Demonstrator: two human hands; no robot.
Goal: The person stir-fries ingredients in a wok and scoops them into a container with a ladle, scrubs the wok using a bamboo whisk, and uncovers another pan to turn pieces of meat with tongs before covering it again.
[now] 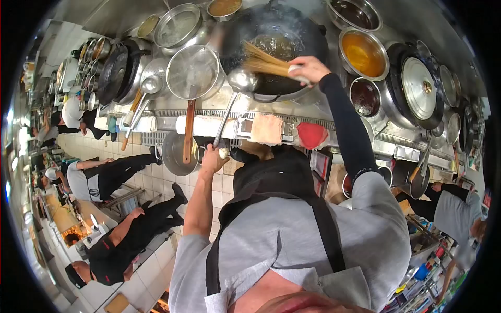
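Haze blurs the left side of the large wok (311, 39), and whatever lies in its shiny bottom is hard to make out. The fingers of the right hand (309, 70) cover part of the brush (263, 61), and I cannot tell whether its bristle tips touch the wok. A small white patch shows beside the left hand (212, 158); what it is stays unclear. The fisheye's dark border cuts off the outer edges of the kitchen.

The brush lies inside the closed right hand by its whitish end, its bristles fanning left over the wok. The ladle (242, 80) is gripped in the left hand near the end of its handle; its bowl is well forward of that hand, at the wok's front left edge.

The right arm, in a dark sleeve, stretches forward across the counter (319, 110), hand above the wok's right side. The left forearm is bare and reaches forward, its hand lower and nearer the body.

A strainer (193, 70) sits left of the ladle, and 2 bowls, of orange liquid (361, 55) and dark red sauce (365, 97), stand right of the wok.
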